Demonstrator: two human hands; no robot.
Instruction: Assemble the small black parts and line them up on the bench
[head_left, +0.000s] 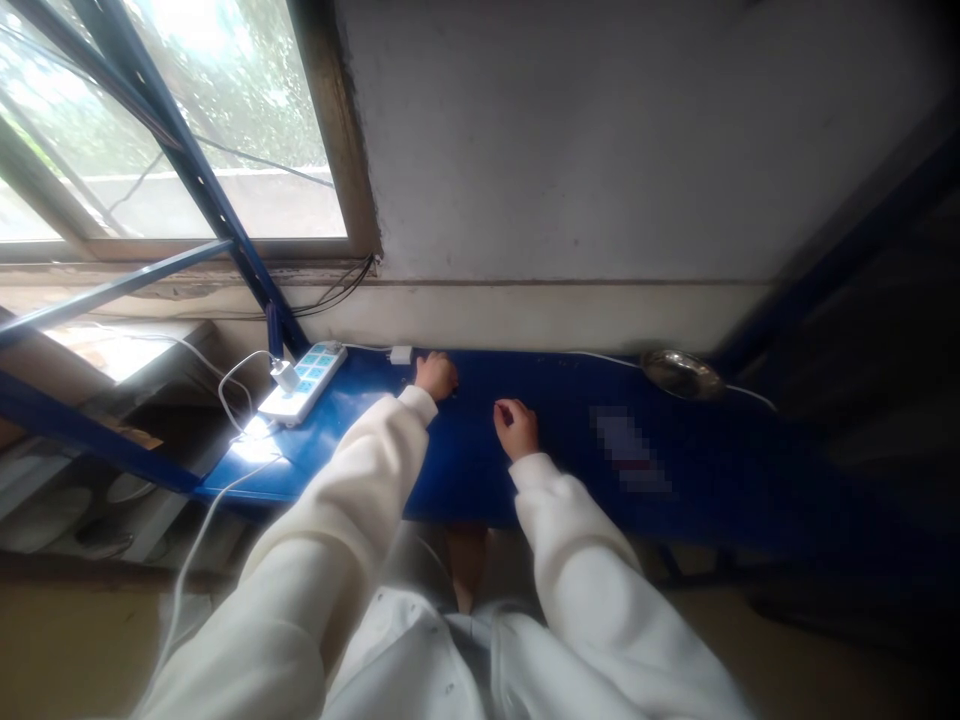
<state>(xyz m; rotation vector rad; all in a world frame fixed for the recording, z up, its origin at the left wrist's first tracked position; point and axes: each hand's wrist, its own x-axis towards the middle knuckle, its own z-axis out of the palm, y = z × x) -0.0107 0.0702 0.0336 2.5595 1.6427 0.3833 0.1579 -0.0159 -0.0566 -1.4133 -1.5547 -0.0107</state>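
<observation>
Both my arms, in white sleeves, reach out over a blue metal shelf (465,470). My left hand (436,376) rests near the shelf's back edge with its fingers curled under, just right of a small white plug (400,355). What it holds, if anything, is hidden. My right hand (514,427) lies on the shelf a little nearer to me, fingers curled in; nothing shows in it.
A white power strip (304,381) with a white charger (284,375) and cables lies at the shelf's left end. A metal bowl (681,373) sits at the back right. Blue frame bars (187,160) cross a window on the left; a wall stands behind.
</observation>
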